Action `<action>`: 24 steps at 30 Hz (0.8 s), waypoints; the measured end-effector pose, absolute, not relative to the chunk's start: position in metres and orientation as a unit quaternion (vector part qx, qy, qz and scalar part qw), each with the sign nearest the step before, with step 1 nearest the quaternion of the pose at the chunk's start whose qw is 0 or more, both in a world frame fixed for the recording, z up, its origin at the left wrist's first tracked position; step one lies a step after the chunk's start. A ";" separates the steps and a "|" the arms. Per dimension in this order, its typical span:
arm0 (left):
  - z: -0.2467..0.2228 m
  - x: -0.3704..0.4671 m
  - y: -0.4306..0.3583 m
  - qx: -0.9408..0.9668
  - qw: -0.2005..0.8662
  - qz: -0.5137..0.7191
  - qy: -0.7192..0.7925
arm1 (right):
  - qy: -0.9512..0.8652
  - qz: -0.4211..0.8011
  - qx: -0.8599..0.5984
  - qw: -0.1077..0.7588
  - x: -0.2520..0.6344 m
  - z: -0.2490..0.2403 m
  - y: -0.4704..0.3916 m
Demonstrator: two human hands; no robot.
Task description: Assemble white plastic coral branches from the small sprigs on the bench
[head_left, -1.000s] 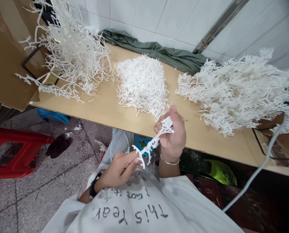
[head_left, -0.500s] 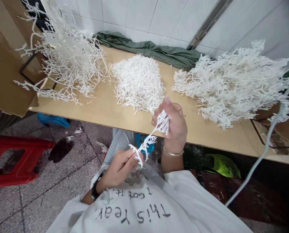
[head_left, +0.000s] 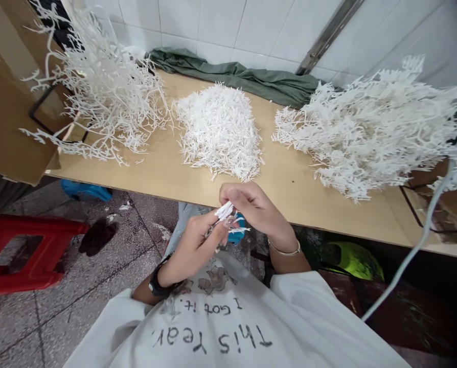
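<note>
My left hand (head_left: 192, 245), with a black watch at its wrist, is closed on a white branched plastic sprig (head_left: 224, 210). My right hand (head_left: 257, 207), a thin bracelet on its wrist, meets it just in front of the table edge, thumb and fingers pinched at the sprig's upper tips. Most of the sprig is hidden by the fingers; a few thin prongs stick out to the right. Beyond the hands lies a heap of short white pieces (head_left: 221, 128) on the tabletop (head_left: 167, 179).
Tangled white branches (head_left: 113, 97) are piled at the left, and a bushy white pile (head_left: 370, 133) at the right. Green cloth (head_left: 236, 76) runs along the tiled wall. A cardboard box (head_left: 14, 102), a red stool (head_left: 32, 255) and a grey cable (head_left: 412, 250) are at the sides.
My right hand has come down and left, closer to my left hand, which rose slightly. The sprig, stretched out between them before, is now mostly covered by fingers.
</note>
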State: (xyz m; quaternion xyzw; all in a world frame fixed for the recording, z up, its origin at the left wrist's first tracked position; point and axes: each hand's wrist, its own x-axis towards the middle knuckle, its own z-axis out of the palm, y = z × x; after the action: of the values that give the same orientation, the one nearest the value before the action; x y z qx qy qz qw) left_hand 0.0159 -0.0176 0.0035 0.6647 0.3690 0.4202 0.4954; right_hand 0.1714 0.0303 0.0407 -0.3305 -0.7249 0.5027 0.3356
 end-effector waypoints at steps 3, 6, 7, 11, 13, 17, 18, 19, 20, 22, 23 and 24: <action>0.001 0.016 -0.018 0.650 0.515 0.410 0.380 | -0.757 0.480 -0.303 0.324 0.174 0.031 0.029; 0.002 0.012 -0.019 0.662 0.544 0.356 0.373 | -0.755 0.514 -0.288 0.287 0.178 0.027 0.027; 0.004 0.010 -0.019 0.669 0.557 0.335 0.361 | -0.745 0.537 -0.285 0.276 0.180 0.026 0.026; 0.007 0.008 -0.021 0.661 0.622 0.313 0.280 | -0.670 0.630 -0.270 0.286 0.185 0.023 0.023; 0.006 0.012 -0.022 0.621 0.649 0.351 0.266 | -0.599 0.672 -0.281 0.334 0.183 0.020 0.019; 0.005 0.023 -0.026 0.556 0.690 0.403 0.227 | -0.410 0.762 -0.278 0.417 0.172 0.018 0.011; 0.006 0.024 -0.027 0.548 0.696 0.409 0.218 | -0.381 0.773 -0.266 0.432 0.168 0.019 0.010; 0.008 0.025 -0.028 0.543 0.697 0.415 0.216 | -0.361 0.780 -0.250 0.445 0.165 0.021 0.010; 0.009 0.025 -0.028 0.540 0.694 0.423 0.218 | -0.345 0.787 -0.232 0.456 0.162 0.023 0.010; 0.011 0.025 -0.028 0.537 0.683 0.440 0.225 | -0.313 0.806 -0.200 0.461 0.156 0.026 0.011; 0.011 0.025 -0.027 0.535 0.681 0.444 0.228 | -0.292 0.820 -0.188 0.455 0.154 0.027 0.011; 0.011 0.025 -0.026 0.532 0.684 0.443 0.230 | -0.264 0.836 -0.176 0.449 0.152 0.027 0.010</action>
State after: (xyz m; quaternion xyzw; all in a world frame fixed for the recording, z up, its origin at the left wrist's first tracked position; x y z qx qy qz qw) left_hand 0.0250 -0.0262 0.0107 0.5321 0.2295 0.4429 0.6841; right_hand 0.1518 0.0104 0.0270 -0.1756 -0.2637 0.8356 0.4487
